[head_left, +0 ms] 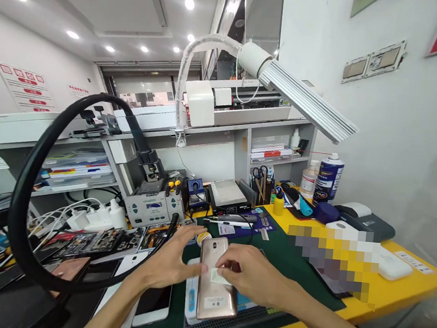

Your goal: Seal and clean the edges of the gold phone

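A rose-gold smartphone lies back side up in front of me, its camera end pointing away. My left hand is at its left side, fingers stretched apart, the thumb touching the phone's edge. Over the right part of the phone's back, my right hand is closed in a pinch on a small pale piece of paper or cloth. Its far part is hidden under my fingers. Beneath the phone lies a white and blue flat pad, on a dark grid-textured mat.
White phones and circuit boards crowd the left. A thick black hose arches from the soldering station. At the back right stand a yellow bottle and a spray can. A lamp hangs overhead.
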Motion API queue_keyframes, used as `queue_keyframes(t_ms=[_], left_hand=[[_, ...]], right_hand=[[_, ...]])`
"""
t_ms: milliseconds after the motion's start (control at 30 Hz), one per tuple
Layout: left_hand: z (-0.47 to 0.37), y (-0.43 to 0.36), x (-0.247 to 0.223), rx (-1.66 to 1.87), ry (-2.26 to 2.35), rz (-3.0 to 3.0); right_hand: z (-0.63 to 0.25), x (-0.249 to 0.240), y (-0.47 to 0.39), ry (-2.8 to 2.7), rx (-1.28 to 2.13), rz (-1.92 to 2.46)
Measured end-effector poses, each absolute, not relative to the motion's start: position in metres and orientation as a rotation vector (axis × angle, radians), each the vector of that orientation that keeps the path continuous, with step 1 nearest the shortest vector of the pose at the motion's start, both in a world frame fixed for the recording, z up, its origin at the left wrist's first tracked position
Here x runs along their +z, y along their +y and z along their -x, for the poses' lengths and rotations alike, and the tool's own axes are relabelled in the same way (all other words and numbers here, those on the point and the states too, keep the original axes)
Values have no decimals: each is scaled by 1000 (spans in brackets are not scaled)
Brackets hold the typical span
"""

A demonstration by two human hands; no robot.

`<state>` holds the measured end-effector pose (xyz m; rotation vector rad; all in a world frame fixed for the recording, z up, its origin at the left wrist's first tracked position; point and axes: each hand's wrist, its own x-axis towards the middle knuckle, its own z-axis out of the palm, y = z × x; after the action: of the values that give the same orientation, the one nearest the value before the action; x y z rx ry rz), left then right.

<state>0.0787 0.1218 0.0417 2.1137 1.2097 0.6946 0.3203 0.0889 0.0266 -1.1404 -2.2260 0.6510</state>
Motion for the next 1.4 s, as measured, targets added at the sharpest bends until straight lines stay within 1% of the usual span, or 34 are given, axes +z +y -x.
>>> queue_keyframes(t_ms=[67,133,200,300,633,767,867,1000,1267,1400], left_hand=[[-73,118,42,565,1109,-2139],[-71,116,39,426,1059,-2180],[-70,116,34,320,1028,-2234],[-69,115,28,332,993,-2262],[-64,113,22,428,983,-2146],[-63,114,18,470,947,-2127],[-63,114,17,433,976,-2145],[-63,113,16,439,1010,-2118],[-60,114,11,522,961,-2045],[-61,114,12,477,953,-2116]], right_hand=[[-320,20,90,-2313,413,1090],[-323,16,87,-2386,279,1012],[-327,14,82,-2441,231,943],[-332,17,72,-2504,188,930],[-326,31,51,-2685,197,984],[-322,27,65,-2714,136,1047],[-318,25,84,-2702,105,1057],[-316,26,89,-2679,151,1015],[-329,29,42,-2687,264,908],[-325,30,58,-2690,253,993]])
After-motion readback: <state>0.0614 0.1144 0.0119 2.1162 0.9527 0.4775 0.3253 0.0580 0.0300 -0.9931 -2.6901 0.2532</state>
